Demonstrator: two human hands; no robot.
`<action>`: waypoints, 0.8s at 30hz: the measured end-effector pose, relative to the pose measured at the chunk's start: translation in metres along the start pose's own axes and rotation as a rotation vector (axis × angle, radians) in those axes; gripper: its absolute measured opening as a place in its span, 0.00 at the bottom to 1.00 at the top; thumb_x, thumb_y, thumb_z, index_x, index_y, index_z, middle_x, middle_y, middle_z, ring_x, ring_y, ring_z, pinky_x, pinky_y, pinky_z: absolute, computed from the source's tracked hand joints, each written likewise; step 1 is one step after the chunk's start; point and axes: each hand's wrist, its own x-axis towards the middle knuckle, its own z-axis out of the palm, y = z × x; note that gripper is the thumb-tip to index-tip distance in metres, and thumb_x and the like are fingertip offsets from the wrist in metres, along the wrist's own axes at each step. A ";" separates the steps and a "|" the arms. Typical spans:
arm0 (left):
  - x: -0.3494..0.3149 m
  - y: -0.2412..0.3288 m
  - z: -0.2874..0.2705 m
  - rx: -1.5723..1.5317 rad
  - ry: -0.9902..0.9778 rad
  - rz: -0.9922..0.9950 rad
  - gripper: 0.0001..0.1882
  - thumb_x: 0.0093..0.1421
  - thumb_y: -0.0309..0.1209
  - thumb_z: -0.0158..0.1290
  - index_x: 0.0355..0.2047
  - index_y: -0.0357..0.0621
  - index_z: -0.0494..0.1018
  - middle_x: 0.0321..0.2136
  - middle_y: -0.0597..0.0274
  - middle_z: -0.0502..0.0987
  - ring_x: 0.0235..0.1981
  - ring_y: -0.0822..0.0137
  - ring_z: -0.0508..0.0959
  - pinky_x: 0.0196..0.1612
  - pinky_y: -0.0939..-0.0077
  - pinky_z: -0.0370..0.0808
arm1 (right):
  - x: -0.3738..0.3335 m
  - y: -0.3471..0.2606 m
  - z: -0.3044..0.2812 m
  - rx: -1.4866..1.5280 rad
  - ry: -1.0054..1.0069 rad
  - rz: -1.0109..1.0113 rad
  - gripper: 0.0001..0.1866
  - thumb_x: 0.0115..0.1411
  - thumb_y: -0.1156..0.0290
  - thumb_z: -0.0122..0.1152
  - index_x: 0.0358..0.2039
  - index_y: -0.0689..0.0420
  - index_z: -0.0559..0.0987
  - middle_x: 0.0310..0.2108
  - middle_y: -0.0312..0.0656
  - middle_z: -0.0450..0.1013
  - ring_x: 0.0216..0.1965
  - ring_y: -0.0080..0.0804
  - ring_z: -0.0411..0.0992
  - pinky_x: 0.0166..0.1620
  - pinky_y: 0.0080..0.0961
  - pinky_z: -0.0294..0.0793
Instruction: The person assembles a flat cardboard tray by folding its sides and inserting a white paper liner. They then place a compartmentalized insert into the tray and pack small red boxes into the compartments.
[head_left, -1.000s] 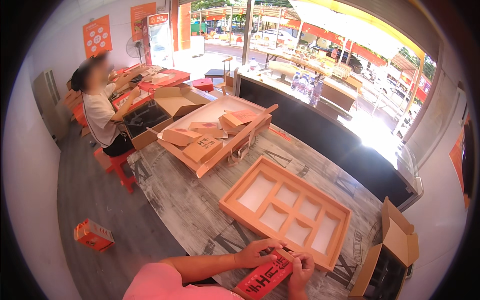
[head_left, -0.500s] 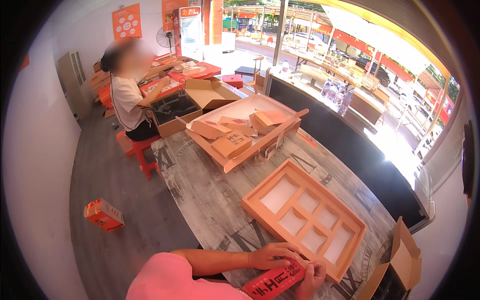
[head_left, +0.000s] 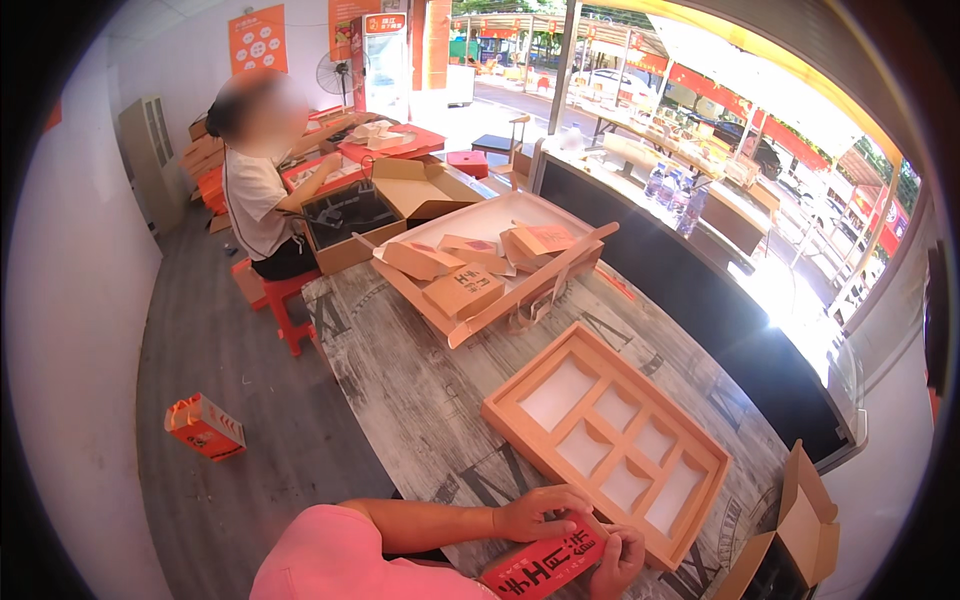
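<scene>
A red box (head_left: 543, 569) with dark printing lies between my two hands, close to the table's near edge. My left hand (head_left: 540, 512) is closed on its far upper end, fingers bent over the edge. My right hand (head_left: 618, 562) grips the same end from the right side. Just beyond them is an orange-brown tray (head_left: 622, 434) divided into several compartments with white bottoms. Its near corner is right beside my right hand.
Farther up the table (head_left: 400, 350), a large open box (head_left: 465, 320) holds several small cartons (head_left: 467, 290). An open brown box (head_left: 805, 525) stands at the near right. A seated person (head_left: 262, 190) works at the far left. An orange bag (head_left: 206, 428) stands on the floor.
Both hands have shifted very slightly left with the red box, still gripping its end. The tray and cartons have stayed in place.
</scene>
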 end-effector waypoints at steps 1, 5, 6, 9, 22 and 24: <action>0.000 0.002 0.000 0.010 0.001 -0.019 0.16 0.71 0.30 0.61 0.57 0.40 0.78 0.55 0.53 0.79 0.50 0.64 0.79 0.48 0.71 0.77 | -0.001 0.000 0.000 -0.001 -0.002 -0.017 0.11 0.75 0.70 0.56 0.43 0.64 0.82 0.41 0.44 0.80 0.45 0.36 0.76 0.54 0.34 0.75; 0.001 0.000 0.001 0.011 -0.007 -0.016 0.17 0.70 0.31 0.61 0.56 0.39 0.78 0.52 0.54 0.80 0.49 0.64 0.80 0.48 0.71 0.77 | -0.008 0.047 -0.003 0.216 0.004 -0.130 0.03 0.71 0.77 0.60 0.39 0.62 0.75 0.40 0.47 0.80 0.44 0.34 0.79 0.52 0.30 0.78; 0.000 0.001 0.000 0.024 0.000 -0.036 0.16 0.70 0.30 0.61 0.56 0.39 0.78 0.51 0.55 0.81 0.48 0.65 0.80 0.47 0.72 0.78 | -0.008 0.057 -0.003 0.208 -0.028 -0.155 0.04 0.71 0.76 0.61 0.39 0.62 0.75 0.40 0.47 0.80 0.44 0.35 0.79 0.51 0.30 0.78; 0.003 0.009 -0.005 0.064 0.009 -0.046 0.14 0.68 0.27 0.60 0.53 0.38 0.78 0.47 0.58 0.82 0.44 0.66 0.81 0.46 0.73 0.78 | -0.006 0.055 -0.004 0.142 -0.081 -0.232 0.08 0.68 0.72 0.67 0.39 0.61 0.76 0.41 0.49 0.81 0.43 0.38 0.80 0.50 0.32 0.79; 0.007 0.017 -0.009 0.028 -0.009 -0.038 0.06 0.68 0.24 0.59 0.41 0.35 0.82 0.43 0.51 0.86 0.46 0.57 0.86 0.51 0.66 0.82 | -0.006 0.047 0.004 0.073 -0.108 -0.261 0.05 0.64 0.77 0.66 0.40 0.63 0.81 0.41 0.51 0.82 0.41 0.40 0.81 0.47 0.31 0.80; 0.006 0.015 -0.011 0.046 -0.034 -0.049 0.07 0.70 0.25 0.57 0.44 0.35 0.82 0.43 0.51 0.86 0.46 0.56 0.86 0.52 0.65 0.81 | -0.005 0.048 0.005 0.092 -0.092 -0.260 0.04 0.65 0.78 0.64 0.39 0.63 0.81 0.41 0.51 0.82 0.41 0.38 0.81 0.47 0.30 0.80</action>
